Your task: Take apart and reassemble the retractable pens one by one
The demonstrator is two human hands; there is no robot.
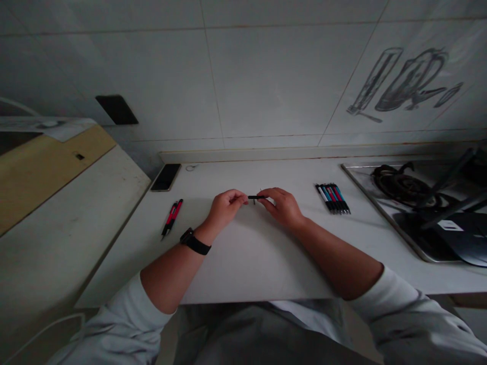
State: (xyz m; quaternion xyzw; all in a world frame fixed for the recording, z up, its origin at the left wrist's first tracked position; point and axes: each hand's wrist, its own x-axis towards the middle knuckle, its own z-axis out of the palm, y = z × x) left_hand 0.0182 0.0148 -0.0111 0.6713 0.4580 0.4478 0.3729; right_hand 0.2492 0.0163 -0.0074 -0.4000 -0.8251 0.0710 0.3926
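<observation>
Between my two hands, over the middle of the white counter, lies a slim black pen part (255, 196), held level. My left hand (227, 204) is closed, its thumb and fingertips pinching the left end. The right end is in the pinch of my right hand (283, 205), whose fingers cover part of it. A small dark bit (254, 202) shows just below the pen part; whether it is attached I cannot tell. Two red and black pens (173, 218) lie side by side to the left. Several pens (333, 198) with white, teal and red barrels lie in a row to the right.
A phone (166, 177) lies at the back left, with a small ring-shaped item (191, 167) beside it. A gas stove (403, 190) with a black router-like device (462, 233) stands at the right. A pale cabinet-like box (68, 203) borders the left side. The tiled wall (266, 81) closes off the back.
</observation>
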